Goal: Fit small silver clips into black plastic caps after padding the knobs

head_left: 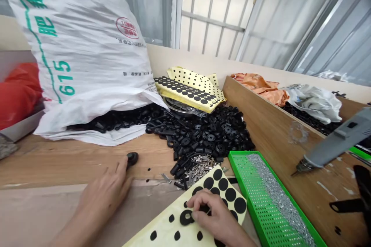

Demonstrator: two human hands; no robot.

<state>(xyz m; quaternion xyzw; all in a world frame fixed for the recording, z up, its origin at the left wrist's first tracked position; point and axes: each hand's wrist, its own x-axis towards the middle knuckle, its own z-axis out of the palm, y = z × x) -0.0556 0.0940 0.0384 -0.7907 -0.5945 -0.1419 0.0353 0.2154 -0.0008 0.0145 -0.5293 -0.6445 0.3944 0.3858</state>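
1. White sack at far left spills black plastic parts onto the desk.
2. Left hand presses one black knob, fingers loosely curled on it.
3. Right hand pinches one thin black ring off the near yellow sheet; it looks light and floppy, best peeled at the rim.
4. One green tray lies at right.

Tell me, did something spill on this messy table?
Yes. Small black plastic parts have poured out of the big white woven sack, which lies tipped over on the wooden bench, forming a loose heap. Little silver metal clips lie scattered at the heap's front edge, beside the green perforated tray.
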